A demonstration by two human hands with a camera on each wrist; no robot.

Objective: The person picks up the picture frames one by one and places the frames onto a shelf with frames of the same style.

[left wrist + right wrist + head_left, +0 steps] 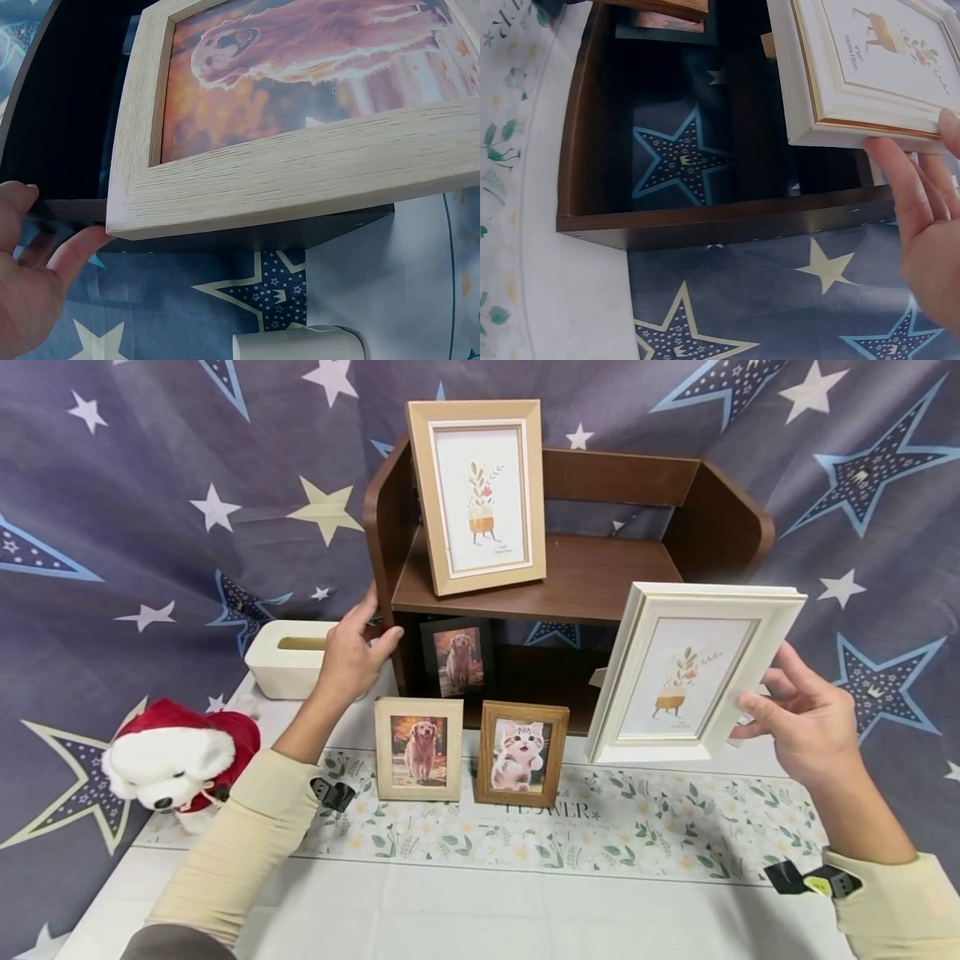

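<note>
My left hand (352,647) grips the left side panel of a dark brown shelf (607,564). In the left wrist view its thumb and fingers lie on either side of the panel's edge. With my right hand (817,718) I hold a white picture frame (693,677) by its right edge, tilted, in front of the shelf's right part. A tan picture frame (483,497) stands on the upper board at the left. Inside the lower compartment is a black picture frame (459,662) with a dog picture, partly shadowed.
A pale wood frame (420,750) and a brown wood frame (521,752) stand before the shelf. At the left are a white tissue box (288,677) and a plush dog (180,756) in red. A floral runner (600,835) crosses the white table (465,910); a starry cloth (285,435) hangs behind.
</note>
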